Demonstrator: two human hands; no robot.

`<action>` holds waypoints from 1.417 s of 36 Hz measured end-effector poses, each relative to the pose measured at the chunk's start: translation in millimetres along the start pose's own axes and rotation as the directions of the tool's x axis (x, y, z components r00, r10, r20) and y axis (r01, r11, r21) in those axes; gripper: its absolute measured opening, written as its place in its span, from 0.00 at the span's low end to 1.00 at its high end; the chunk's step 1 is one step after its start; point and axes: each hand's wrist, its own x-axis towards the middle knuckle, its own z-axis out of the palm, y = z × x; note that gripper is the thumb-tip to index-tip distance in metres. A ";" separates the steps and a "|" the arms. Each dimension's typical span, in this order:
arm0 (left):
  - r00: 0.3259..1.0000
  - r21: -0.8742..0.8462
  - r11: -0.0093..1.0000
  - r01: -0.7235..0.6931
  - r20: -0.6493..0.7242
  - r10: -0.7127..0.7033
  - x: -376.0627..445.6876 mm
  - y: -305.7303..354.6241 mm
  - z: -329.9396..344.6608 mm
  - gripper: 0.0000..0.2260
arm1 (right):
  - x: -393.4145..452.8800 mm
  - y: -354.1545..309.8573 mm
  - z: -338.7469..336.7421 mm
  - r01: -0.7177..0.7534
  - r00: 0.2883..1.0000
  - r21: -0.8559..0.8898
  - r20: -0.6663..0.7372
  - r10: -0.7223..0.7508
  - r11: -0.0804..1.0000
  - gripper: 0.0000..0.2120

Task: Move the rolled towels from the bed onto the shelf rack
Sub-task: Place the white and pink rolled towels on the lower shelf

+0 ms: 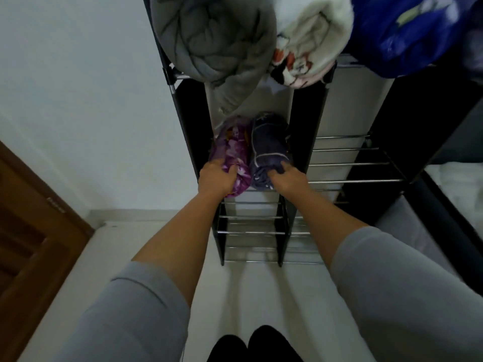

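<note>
Purple floral rolled towel (233, 155), lying on a middle tier of the shelf rack (347, 165), left compartment; its long axis runs front to back, one rolled end facing the person, the other toward the rack's rear. Dark navy rolled towel (269, 150) with a pale stripe, just beside it on the right, touching along its length, same orientation.

Rack: black fabric side panels and divider, chrome rod tiers, standing on a pale tiled floor (261, 296) against a white wall (91, 100). Right compartment at the same tier shows bare rods. Lower tiers likewise show rods only.

Top tier items: grey rolled blanket (209, 40) overhanging the front edge, with a loose flap drooping toward the purple towel; white fleece blanket (311, 32) with a red-and-black print (motif unclear) beside it; blue bundle (407, 30) further right.

Room: brown wooden door (34, 231) at lower left; edge of a bed (460, 184) with white sheet at far right.

Left hand (217, 177): arm extended forward, grey sleeve pushed up the forearm, fingers (231, 171) curled around the near end of the purple towel, grasping it.

Right hand (287, 178): arm likewise extended, fingers pressed into the near end of the navy towel, gripping its folds.
</note>
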 end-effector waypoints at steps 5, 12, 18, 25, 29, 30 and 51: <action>0.983 0.056 0.993 0.100 0.146 -0.107 -36.0 26.8 -24.6 0.17 | -53.9 -12.4 -28.1 -0.100 0.991 -0.016 0.089 0.101 0.995 0.28; 0.951 0.101 0.991 0.093 0.285 -0.118 -88.4 83.5 -61.3 0.14 | -119.5 -19.8 -84.9 -0.276 0.957 0.009 0.095 0.274 0.961 0.25; 0.922 0.141 0.989 0.039 0.377 -0.090 -115.2 129.3 -74.0 0.19 | -170.0 -19.1 -139.0 -0.411 0.911 0.072 0.069 0.407 0.909 0.30; 0.875 0.196 0.972 -0.128 0.483 0.018 -142.4 188.5 -56.7 0.18 | -209.6 14.8 -197.7 -0.458 0.880 0.189 -0.039 0.473 0.869 0.28; 0.852 0.148 0.977 -0.155 0.520 0.056 -167.4 231.3 -31.0 0.18 | -235.2 46.3 -238.4 -0.484 0.858 0.209 -0.076 0.507 0.850 0.30; 0.849 0.146 0.975 -0.168 0.524 0.068 -172.4 239.4 -27.2 0.18 | -239.6 52.2 -245.6 -0.484 0.856 0.214 -0.083 0.510 0.848 0.31; 0.477 0.030 0.865 -0.501 0.844 0.246 -361.5 434.0 154.8 0.23 | -381.3 273.5 -403.3 -0.640 0.506 0.504 -0.292 0.812 0.580 0.28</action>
